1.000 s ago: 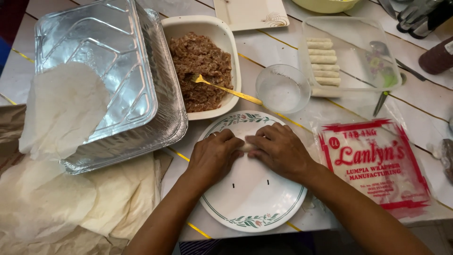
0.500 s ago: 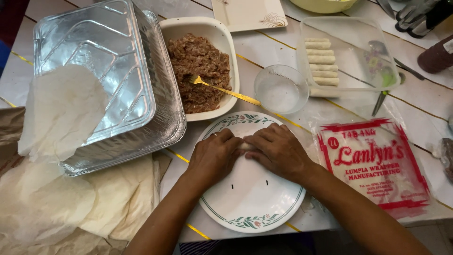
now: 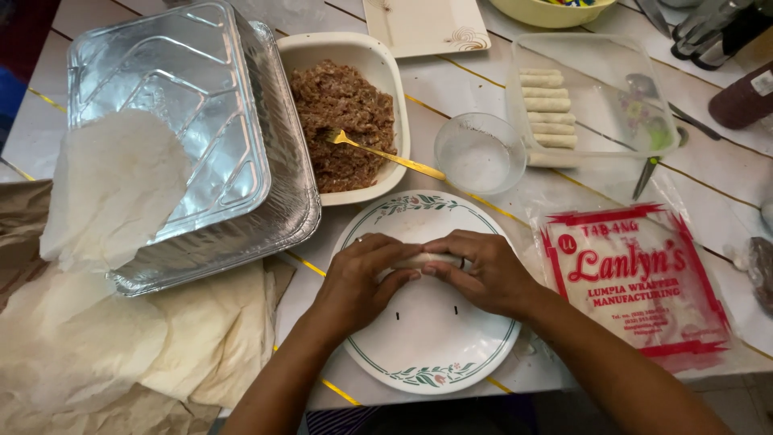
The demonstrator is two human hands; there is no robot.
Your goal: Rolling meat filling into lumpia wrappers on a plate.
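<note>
Both hands rest over a white plate (image 3: 435, 346) with a green leaf border. My left hand (image 3: 362, 278) and my right hand (image 3: 475, 270) together pinch a thin pale wrapped roll (image 3: 427, 259), mostly hidden under the fingers. Just beyond the plate stands a white dish of brown minced filling (image 3: 342, 121) with a gold fork (image 3: 386, 153) lying in it. A small clear glass bowl (image 3: 479, 153) sits to the right of that dish. Finished rolls (image 3: 547, 109) lie stacked in a clear plastic tray (image 3: 612, 89).
An upturned foil tray (image 3: 177, 137) at the left carries round pale wrappers (image 3: 113, 185); more wrapper sheets (image 3: 121, 338) lie on brown paper below it. A red-printed wrapper packet (image 3: 636, 278) lies at the right. A dark bottle (image 3: 745, 97) and utensils stand at the far right.
The hands have stayed over the plate, shifting slightly toward me, fingers closing tighter around the roll. Nothing else has moved.
</note>
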